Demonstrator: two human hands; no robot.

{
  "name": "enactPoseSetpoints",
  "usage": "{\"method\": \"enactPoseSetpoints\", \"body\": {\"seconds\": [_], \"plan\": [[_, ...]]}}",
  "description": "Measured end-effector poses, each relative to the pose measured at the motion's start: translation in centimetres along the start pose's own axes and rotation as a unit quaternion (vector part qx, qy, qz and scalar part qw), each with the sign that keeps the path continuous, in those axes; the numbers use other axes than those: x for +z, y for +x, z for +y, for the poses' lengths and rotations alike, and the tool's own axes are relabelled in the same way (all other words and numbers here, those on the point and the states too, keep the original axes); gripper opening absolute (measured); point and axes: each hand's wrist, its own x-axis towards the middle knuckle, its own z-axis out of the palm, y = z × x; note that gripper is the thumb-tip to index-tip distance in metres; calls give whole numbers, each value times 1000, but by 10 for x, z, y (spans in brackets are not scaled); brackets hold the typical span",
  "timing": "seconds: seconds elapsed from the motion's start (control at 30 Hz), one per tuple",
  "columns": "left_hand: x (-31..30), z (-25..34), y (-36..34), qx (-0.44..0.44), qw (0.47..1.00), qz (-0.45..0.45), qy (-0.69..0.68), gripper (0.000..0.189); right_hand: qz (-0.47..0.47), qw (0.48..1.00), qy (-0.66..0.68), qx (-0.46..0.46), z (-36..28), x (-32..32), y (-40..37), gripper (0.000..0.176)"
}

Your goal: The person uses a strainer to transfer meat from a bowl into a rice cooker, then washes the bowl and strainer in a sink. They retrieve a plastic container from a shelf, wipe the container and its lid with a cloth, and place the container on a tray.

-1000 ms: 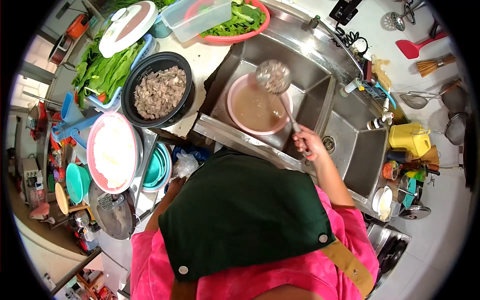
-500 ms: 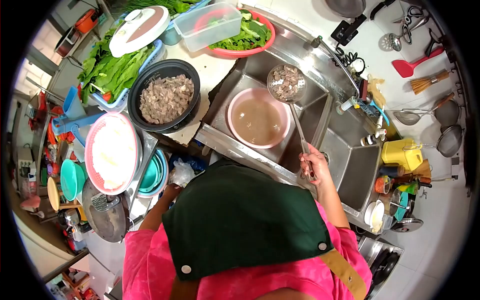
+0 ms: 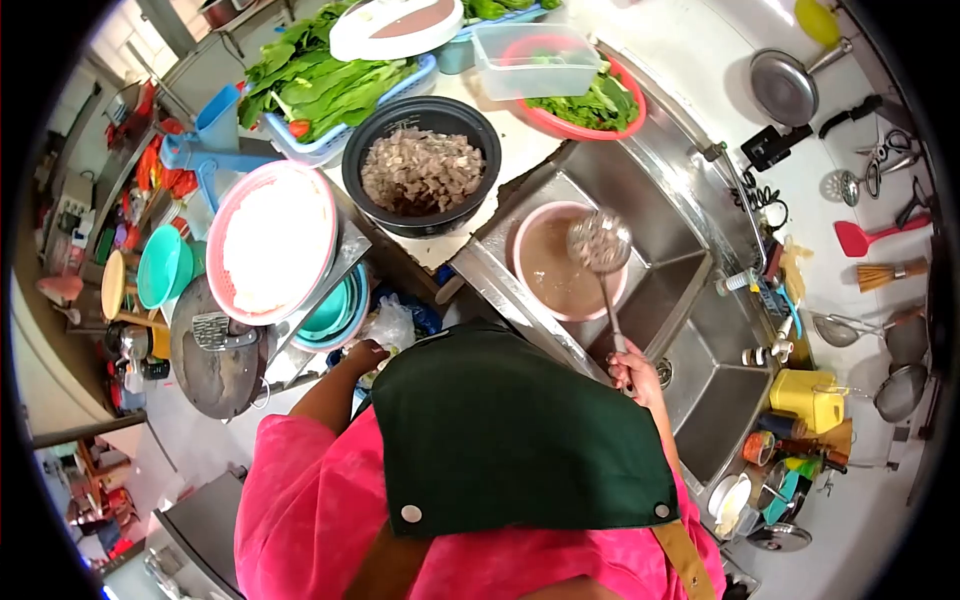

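Stainless-steel double sink point(image 3: 655, 195) set into a crowded kitchen counter, seen from above.

1. Right hand point(image 3: 632, 374): closed in a fist round the near end of the skimmer point(image 3: 607, 298). The fingers are wrapped fully about the handle, none spread. The hand sits over the near edge of the sink, just beside the drain.
2. Skimmer: the long axis runs from the right hand straight away from the person, leaning slightly left in the picture. The bowl end points to the back of the sink and carries small pieces of meat. The bowl stands over the right part of the pink basin point(image 3: 522, 262), which rests in the left sink compartment and holds murky brown liquid. Whether the bowl touches the liquid cannot be told.
3. Left hand point(image 3: 365, 355): low, at the counter front, just beside a crumpled plastic bag point(image 3: 393, 322). The fingers look curled; whether they grip anything cannot be told.
4. Surroundings: a black pot point(image 3: 445, 222) full of chopped meat stands on the counter, left of the basin. A pink colander point(image 3: 218, 235) with white contents lies further left.
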Motion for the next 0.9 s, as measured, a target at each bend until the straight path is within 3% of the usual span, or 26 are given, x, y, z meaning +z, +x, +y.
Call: {"method": "enactPoseSetpoints", "body": {"seconds": [0.07, 0.13, 0.17, 0.23, 0.4, 0.47, 0.53, 0.57, 0.67, 0.73, 0.8, 0.83, 0.87, 0.9], "plan": [[13, -32, 16, 3, 1000, -4, -8, 38, -40, 997, -35, -63, -14, 17, -13, 48], [34, -75, 45, 78, 995, -27, 62, 41, -78, 988, -54, -120, -33, 49, -24, 48], [28, -63, 35, 78, 995, -25, 60, 41, -79, 988, -56, -120, -40, 64, -26, 48], [10, -23, 2, -12, 1000, -8, 23, 44, -131, 967, -118, -186, -50, 92, -26, 50], [11, -18, 0, -27, 1000, 14, -3, 48, -132, 941, -209, -233, -39, 146, -5, 52], [12, -15, -4, -34, 999, 13, -16, 50, -90, 925, -279, -242, -30, 158, 7, 49], [14, -16, -6, -15, 999, 16, -35, 53, -64, 873, -370, -313, -17, 157, 29, 46], [16, -21, -4, -16, 999, 14, -35, 53, -50, 861, -405, -303, -15, 157, 33, 44], [24, -32, -4, -12, 999, 40, -14, 52, -30, 829, -431, -356, -13, 153, 36, 44], [19, -30, -16, -46, 997, 2, -58, 50, -41, 794, -421, -436, -14, 137, 41, 43], [8, -17, -35, -36, 998, -11, -48, 46, 6, 688, -462, -559, -17, 104, 49, 44], [2, -10, -43, -25, 999, -22, -41, 43, 25, 793, -405, -453, -15, 84, 42, 44], [0, -5, -45, -13, 999, -34, -34, 39, 59, 835, -389, -384, -19, 75, 26, 43], [8, -17, -38, -10, 999, -43, -26, 39, 108, 757, -482, -428, -18, 49, 29, 43]]}}
